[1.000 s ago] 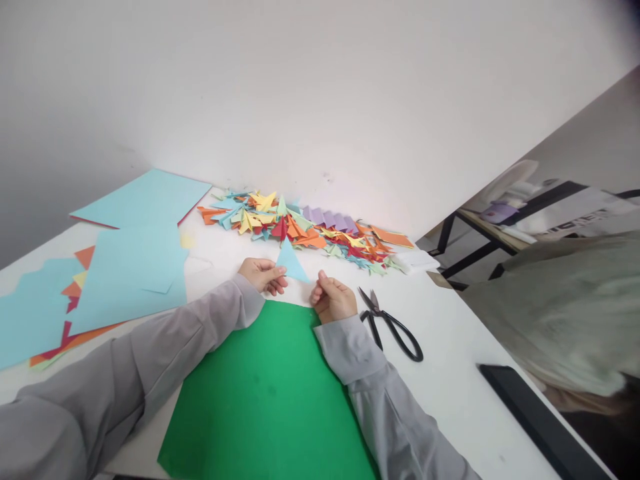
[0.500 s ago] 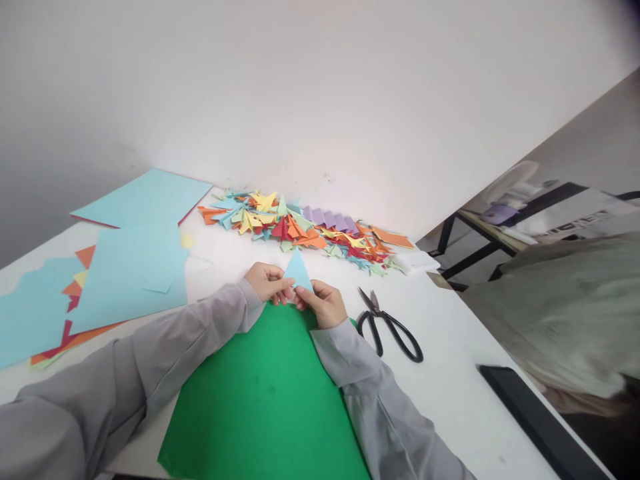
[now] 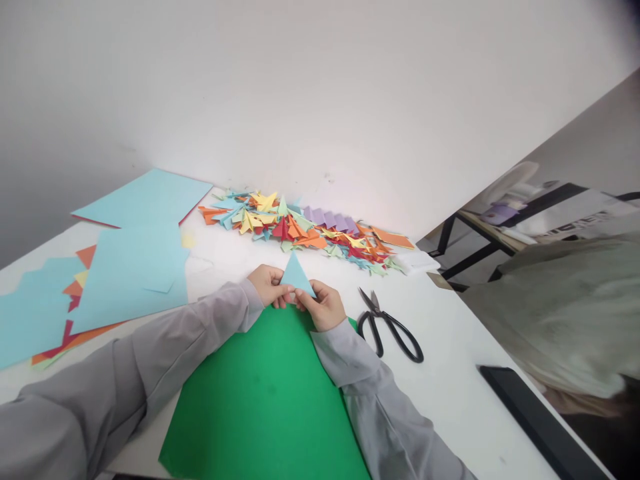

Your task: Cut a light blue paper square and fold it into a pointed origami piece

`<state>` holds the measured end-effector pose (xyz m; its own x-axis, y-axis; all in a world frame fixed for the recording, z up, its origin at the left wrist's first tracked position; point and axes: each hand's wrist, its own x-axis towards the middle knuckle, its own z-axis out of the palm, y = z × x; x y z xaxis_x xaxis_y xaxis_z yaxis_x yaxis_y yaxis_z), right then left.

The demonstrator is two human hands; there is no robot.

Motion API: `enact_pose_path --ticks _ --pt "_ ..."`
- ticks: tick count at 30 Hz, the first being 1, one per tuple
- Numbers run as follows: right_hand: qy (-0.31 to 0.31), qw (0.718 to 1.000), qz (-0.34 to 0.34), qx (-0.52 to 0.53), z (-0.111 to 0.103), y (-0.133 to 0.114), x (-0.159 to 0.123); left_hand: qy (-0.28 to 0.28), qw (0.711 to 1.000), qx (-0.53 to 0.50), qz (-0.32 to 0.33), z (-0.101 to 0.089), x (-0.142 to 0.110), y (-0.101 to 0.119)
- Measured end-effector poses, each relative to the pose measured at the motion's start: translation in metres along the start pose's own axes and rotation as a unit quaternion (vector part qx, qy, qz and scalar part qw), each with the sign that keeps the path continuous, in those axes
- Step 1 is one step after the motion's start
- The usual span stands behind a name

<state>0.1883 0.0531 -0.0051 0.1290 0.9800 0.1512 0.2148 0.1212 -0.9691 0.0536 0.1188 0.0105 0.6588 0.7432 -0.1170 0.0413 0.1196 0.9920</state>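
Observation:
A light blue paper triangle (image 3: 297,275), its tip pointing away from me, is held between both hands. My left hand (image 3: 271,283) pinches its lower left edge, and my right hand (image 3: 324,305) grips the lower right corner with the thumb on top. Both hands are closed on the paper, above the far end of a green sheet (image 3: 265,393) on the table. Black-handled scissors (image 3: 387,323) lie partly open to the right of my right hand. Beyond the hands stretches a pile of small folded paper pieces (image 3: 280,223) in many colours.
Light blue sheets (image 3: 133,280) with coloured paper scraps (image 3: 75,287) lie on the left. Another blue sheet (image 3: 145,199) rests by the wall (image 3: 320,93). A black flat bar (image 3: 535,420) sits along the table's right side. A person's pale clothing (image 3: 560,313) shows beyond it.
My left fingers have shifted slightly along the triangle's lower edge, and more of the triangle's base shows now. The scissors, sheets and pile have stayed put.

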Motion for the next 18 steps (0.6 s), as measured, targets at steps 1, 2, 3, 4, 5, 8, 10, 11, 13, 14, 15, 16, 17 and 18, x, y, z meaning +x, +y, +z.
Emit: enact_pose_path --ticks 1,2,3,4,5,8,10,11,13,14,15,16,17,18 --pt "0.001 1.0 0.003 -0.001 0.0 -0.001 0.0 0.004 1.0 0.0 0.002 0.0 0.0 0.0" --pt "0.003 1.0 0.005 -0.001 0.001 -0.002 0.0 0.006 1.0 -0.002 0.004 0.001 0.0 0.0" --pt "0.004 1.0 0.007 0.001 0.001 -0.003 0.0 0.006 1.0 -0.005 0.007 0.001 -0.001 0.001" --pt "0.005 1.0 0.009 0.005 0.001 -0.004 -0.001 0.004 1.0 -0.01 0.009 0.0 -0.001 0.001" --pt "0.006 1.0 0.01 0.01 0.001 -0.005 -0.001 -0.001 1.0 -0.016 0.011 0.0 -0.002 0.002" --pt "0.008 1.0 0.013 0.026 0.002 -0.005 -0.001 -0.018 0.999 -0.034 0.012 -0.002 -0.003 0.003" --pt "0.02 0.999 0.014 0.039 0.002 -0.003 0.0 -0.022 0.999 -0.043 0.008 -0.003 -0.003 0.004" --pt "0.027 0.999 0.015 0.045 0.003 -0.001 0.0 -0.021 0.999 -0.045 0.007 -0.003 -0.004 0.005" --pt "0.042 0.997 0.014 0.057 0.004 0.002 0.001 -0.017 0.999 -0.046 0.009 -0.003 -0.005 0.005" --pt "0.048 0.997 0.013 0.061 0.004 0.004 0.001 -0.015 0.999 -0.044 0.011 -0.003 -0.005 0.006" --pt "0.054 0.996 0.012 0.064 0.005 0.005 0.002 -0.012 0.999 -0.041 0.013 -0.003 -0.006 0.006" --pt "0.062 0.996 0.012 0.066 0.006 0.006 0.002 -0.008 0.999 -0.037 0.013 -0.003 -0.006 0.006" --pt "0.071 0.995 0.013 0.068 0.006 0.007 0.002 -0.003 0.999 -0.034 0.011 -0.003 -0.006 0.007" --pt "0.078 0.994 0.017 0.069 0.007 0.007 0.002 0.007 0.999 -0.032 0.006 -0.002 -0.006 0.007"
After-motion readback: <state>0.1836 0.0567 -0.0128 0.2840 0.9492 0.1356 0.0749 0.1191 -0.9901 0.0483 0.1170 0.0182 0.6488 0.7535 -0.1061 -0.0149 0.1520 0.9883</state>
